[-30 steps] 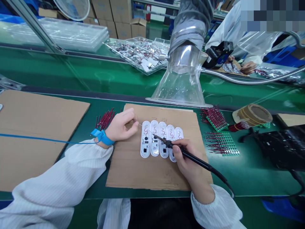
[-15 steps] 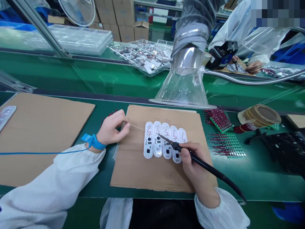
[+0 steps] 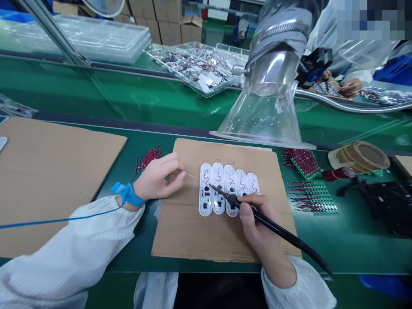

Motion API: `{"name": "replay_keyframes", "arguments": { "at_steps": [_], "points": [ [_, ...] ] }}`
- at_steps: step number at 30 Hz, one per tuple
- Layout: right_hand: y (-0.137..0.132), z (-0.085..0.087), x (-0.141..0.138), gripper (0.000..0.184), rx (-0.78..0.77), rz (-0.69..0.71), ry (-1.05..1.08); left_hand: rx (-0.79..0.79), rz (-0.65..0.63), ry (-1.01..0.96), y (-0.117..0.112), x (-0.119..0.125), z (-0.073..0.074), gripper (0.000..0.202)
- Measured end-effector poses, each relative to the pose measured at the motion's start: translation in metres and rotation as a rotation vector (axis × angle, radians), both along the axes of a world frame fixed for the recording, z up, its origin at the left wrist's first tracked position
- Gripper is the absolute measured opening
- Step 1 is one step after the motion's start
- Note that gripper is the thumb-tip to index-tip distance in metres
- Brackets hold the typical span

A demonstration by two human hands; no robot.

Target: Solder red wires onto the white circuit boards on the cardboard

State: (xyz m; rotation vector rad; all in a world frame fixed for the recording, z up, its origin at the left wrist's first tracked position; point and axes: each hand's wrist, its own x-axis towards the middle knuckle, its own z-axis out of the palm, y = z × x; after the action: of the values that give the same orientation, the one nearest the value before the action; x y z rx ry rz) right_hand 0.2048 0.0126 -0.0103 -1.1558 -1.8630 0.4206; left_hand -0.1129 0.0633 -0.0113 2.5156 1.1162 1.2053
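Observation:
Several white oblong circuit boards [image 3: 228,189] lie side by side on a cardboard sheet [image 3: 206,231]. My right hand [image 3: 257,225] grips a black soldering iron [image 3: 277,229] like a pen, its tip on the leftmost boards. My left hand [image 3: 159,176], with a blue wrist strap [image 3: 127,194], pinches a thin solder wire [image 3: 192,176] that reaches toward the iron's tip.
A clear fume hood [image 3: 267,107] hangs over the far edge of the cardboard. Red-wired green boards [image 3: 310,189] and a tape roll [image 3: 358,156] lie right. Loose red wires [image 3: 146,159] and another cardboard [image 3: 48,171] lie left. A tray of parts [image 3: 199,68] and another person's hands [image 3: 349,87] are behind.
The iron's tip shifted slightly left along the boards, and my left hand moved the solder wire back in toward it. The view drifted a little.

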Motion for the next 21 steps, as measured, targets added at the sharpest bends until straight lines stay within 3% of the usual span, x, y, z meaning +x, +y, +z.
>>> {"name": "replay_keyframes", "arguments": {
  "at_steps": [9,17,21],
  "points": [
    [0.0008,0.0038,-0.0046,0.022,0.011,0.025,-0.03,-0.01,-0.021,0.067,-0.0032,0.0043,0.0,0.015],
    [-0.0028,-0.0053,0.0022,0.022,-0.015,-0.017,0.051,-0.006,-0.017,0.028,-0.0011,-0.0019,0.0023,0.016],
    [-0.0016,-0.0035,0.0019,0.024,-0.002,0.039,0.015,0.011,-0.017,0.018,-0.0004,-0.0042,0.0041,0.017]
  ]
}}
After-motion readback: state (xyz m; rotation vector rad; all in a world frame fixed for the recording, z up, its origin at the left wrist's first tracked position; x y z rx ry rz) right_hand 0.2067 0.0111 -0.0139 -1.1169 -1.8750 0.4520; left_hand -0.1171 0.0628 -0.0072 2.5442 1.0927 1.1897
